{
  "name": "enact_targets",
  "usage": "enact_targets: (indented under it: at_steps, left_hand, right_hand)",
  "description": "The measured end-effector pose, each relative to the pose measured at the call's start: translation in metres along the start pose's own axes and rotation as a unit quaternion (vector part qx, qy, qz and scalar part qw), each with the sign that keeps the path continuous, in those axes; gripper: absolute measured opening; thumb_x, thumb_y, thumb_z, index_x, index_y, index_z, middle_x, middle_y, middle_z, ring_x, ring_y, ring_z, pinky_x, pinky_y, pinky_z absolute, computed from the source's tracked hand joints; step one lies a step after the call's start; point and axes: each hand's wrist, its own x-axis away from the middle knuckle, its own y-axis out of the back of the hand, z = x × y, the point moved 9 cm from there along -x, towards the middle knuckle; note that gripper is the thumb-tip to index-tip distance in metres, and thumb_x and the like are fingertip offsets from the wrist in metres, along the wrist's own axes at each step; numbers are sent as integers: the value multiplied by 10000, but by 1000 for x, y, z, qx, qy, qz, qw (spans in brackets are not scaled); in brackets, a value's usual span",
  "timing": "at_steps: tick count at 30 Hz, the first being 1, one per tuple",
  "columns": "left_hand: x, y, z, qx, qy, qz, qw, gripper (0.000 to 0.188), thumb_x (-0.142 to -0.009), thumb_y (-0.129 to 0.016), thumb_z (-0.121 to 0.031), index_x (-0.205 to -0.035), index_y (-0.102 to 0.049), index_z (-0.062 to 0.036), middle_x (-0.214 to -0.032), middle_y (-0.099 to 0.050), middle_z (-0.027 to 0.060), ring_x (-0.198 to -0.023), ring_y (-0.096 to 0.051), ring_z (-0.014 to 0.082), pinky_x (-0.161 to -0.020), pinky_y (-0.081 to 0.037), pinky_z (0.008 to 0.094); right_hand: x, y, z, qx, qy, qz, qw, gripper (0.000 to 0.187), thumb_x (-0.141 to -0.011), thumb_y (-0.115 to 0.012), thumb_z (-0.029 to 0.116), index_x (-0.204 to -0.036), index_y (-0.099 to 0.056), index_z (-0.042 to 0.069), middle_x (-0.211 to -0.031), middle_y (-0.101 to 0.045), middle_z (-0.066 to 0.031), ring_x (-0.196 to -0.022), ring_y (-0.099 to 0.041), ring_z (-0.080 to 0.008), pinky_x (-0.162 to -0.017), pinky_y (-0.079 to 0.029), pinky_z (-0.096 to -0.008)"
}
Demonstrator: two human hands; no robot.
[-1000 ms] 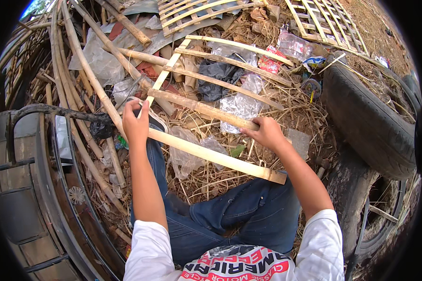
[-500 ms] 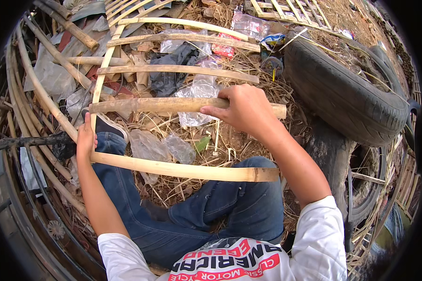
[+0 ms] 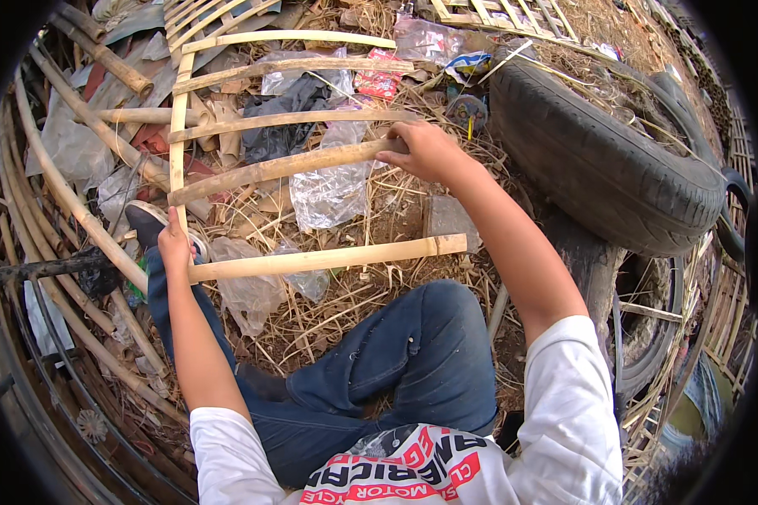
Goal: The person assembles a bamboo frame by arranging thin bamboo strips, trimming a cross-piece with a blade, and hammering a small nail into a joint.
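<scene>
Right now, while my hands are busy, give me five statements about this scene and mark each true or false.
1. The right hand grips a brownish bamboo slat near its right end. True.
2. The left hand is empty. False: it holds the lower part of the pale upright strip.
3. A large tire lies to the right of the right hand. True.
4. The trousers are red. False: they are blue.
5. Black plastic lies left of the tire. True.
</scene>
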Motion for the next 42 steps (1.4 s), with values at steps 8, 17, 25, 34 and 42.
enact_targets:
  at_steps: [8,17,25,34,42]
  left_hand:
    - [-17,-19,32,-45,11,54,997,749,-932,-380,-682,-800,-578,27,-511,-480,79,-412,-524,183,-423,-428,330]
    - [-27,14,3,-219,-94,-16,971,803,-932,-457,-631,-1324,-397,67,-1109,-580,276,-1015,-610,355,-893,-475,405]
    - [100,36,-74,-142,-249,-60,956,644,-962,-570,-390,-1419,-340,1,-1407,-379,281,-1271,-434,398,-1054,-349,444]
    - [222,29,-70,-104,-252,7,962,618,-982,-538,-367,-1442,-311,-22,-1459,-334,221,-1326,-379,372,-1077,-327,458]
    - [282,-1,-69,-63,-291,37,954,652,-979,-524,-418,-1441,-292,-20,-1459,-323,232,-1320,-377,388,-1081,-313,485]
  right_hand:
    - [141,4,-21,-121,-39,-73,989,546,-737,-793,216,-1205,-562,56,-1164,-580,-172,-1130,-534,-363,-986,-425,-435]
    - [182,-40,-32,6,-19,-108,994,638,-712,-780,141,-1294,-522,105,-1342,-489,-183,-1305,-422,-352,-1100,-317,-503]
    - [265,-24,-12,-77,-139,-162,974,685,-770,-747,140,-1371,-428,62,-1426,-381,-237,-1312,-385,-420,-1090,-338,-485]
    - [428,-2,7,-145,-229,-151,951,637,-771,-743,112,-1339,-455,84,-1401,-406,-216,-1274,-430,-420,-1051,-387,-463]
    - [492,60,26,-108,-222,-236,940,623,-752,-743,84,-1313,-473,84,-1363,-442,-197,-1246,-454,-403,-1037,-398,-463]
